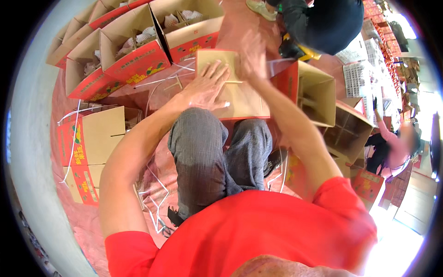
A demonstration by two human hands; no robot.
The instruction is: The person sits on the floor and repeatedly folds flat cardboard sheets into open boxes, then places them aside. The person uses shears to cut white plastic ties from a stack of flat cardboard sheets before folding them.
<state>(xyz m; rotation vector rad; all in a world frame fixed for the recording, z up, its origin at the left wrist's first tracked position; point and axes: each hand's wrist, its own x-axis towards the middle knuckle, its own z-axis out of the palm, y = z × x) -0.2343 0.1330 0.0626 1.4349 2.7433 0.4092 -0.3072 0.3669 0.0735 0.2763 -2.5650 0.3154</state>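
Just beyond my knees is a brown cardboard piece [244, 102] with red edges, showing a crease across it; it looks like a carton or its flaps. My left hand [207, 87] lies flat on its left part, fingers spread, holding nothing. Over its far right corner is my right hand [253, 57], smeared by motion. Its fingers cannot be made out, nor can I tell whether it touches the cardboard.
Open red cartons [138, 62] with items in white foam nets line the far left. Flattened cartons [101, 141] lie at left, and loose white straps [157, 207] cross the red floor. Open cartons [316, 92] stand at right. A person in dark clothes [323, 27] is close ahead.
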